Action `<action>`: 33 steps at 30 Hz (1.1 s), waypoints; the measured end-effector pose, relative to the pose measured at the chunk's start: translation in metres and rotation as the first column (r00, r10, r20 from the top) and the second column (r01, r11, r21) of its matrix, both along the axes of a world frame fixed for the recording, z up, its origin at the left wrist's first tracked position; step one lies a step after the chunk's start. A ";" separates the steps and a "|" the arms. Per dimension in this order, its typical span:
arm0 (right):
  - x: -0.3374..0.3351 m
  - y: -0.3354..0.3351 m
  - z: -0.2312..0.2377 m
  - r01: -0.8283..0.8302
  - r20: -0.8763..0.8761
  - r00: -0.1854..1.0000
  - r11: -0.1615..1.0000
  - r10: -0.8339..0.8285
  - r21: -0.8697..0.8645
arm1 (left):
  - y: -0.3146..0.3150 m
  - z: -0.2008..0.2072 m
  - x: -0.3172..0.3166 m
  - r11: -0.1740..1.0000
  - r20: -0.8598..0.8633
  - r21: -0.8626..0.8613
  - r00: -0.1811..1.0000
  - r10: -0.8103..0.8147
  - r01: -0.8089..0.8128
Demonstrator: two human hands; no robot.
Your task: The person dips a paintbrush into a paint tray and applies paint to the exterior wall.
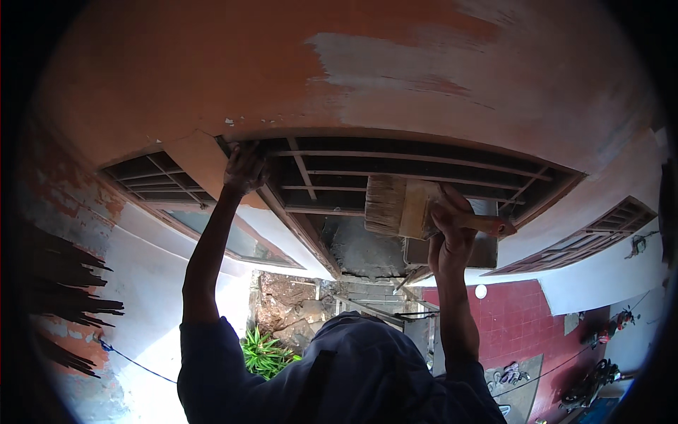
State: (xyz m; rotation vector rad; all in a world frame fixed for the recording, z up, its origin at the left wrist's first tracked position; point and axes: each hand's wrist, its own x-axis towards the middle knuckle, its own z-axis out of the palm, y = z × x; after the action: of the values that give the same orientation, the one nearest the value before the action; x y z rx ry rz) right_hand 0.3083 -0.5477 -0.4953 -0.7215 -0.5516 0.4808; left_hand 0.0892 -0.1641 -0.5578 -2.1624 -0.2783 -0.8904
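The wall (233, 78) looks partly coated: a pale patch (395, 67) covers some of the right, while the orange left seems yet undone. The right hand (453, 225) closes round the brush (385, 205) before the grille (424, 155); the left (245, 169) touches the post (298, 232), fingers bent, grip unclear.

An orange wall (212, 78) with pale grey patches curves above the hands (246, 169). Behind them runs a wide barred window (424, 156); a smaller barred window (159, 180) sits to their left, another slatted window (600, 233) to their right. Farther left, a wall (63, 185) shows peeling paint. Below and right of the hands lies a red tiled floor (505, 304). Bright light whitens the area below and left of them.
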 end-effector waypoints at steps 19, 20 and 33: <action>-0.119 0.214 0.025 0.190 0.678 0.476 0.818 -0.560 0.542 | -0.015 -0.002 -0.004 0.116 0.534 -0.824 0.828 -0.170 0.555; -0.124 0.219 0.024 0.167 0.682 0.474 0.818 -0.557 0.551 | -0.015 -0.003 -0.005 -0.070 0.622 -0.783 0.775 -0.110 0.618; -0.115 0.195 0.024 0.318 0.688 0.311 0.753 -0.656 0.575 | -0.004 0.006 -0.005 0.996 -0.041 0.001 0.996 -0.084 0.084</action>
State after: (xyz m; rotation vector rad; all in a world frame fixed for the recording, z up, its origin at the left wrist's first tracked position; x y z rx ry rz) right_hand 0.1928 -0.3530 -0.4710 -0.7211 -1.2922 -0.6787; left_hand 0.0839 -0.1678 -0.5518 -2.2008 -0.1674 -0.8918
